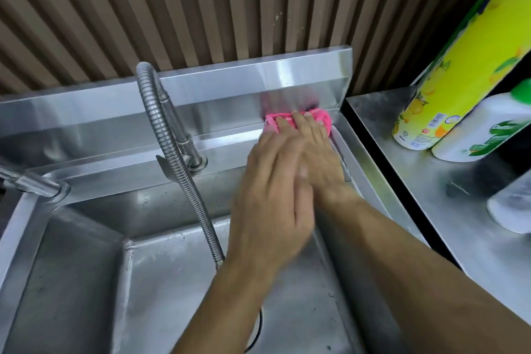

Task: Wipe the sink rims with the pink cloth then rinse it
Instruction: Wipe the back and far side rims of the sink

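Observation:
The pink cloth (323,120) lies bunched in the back right corner of the steel sink's rim (230,135), against the backsplash. My right hand (319,152) presses down on it with straight fingers spread over the cloth. My left hand (270,198) lies flat across the back of my right hand, fingers straight and slightly blurred. Most of the cloth is hidden under the fingers.
A flexible metal hose faucet (175,152) arches over the basin (172,282) left of my hands; a second tap (31,182) sits at the far left. On the steel counter (416,181) to the right stand a yellow bottle (459,72), a white green-capped bottle (485,129) and a white container (511,207).

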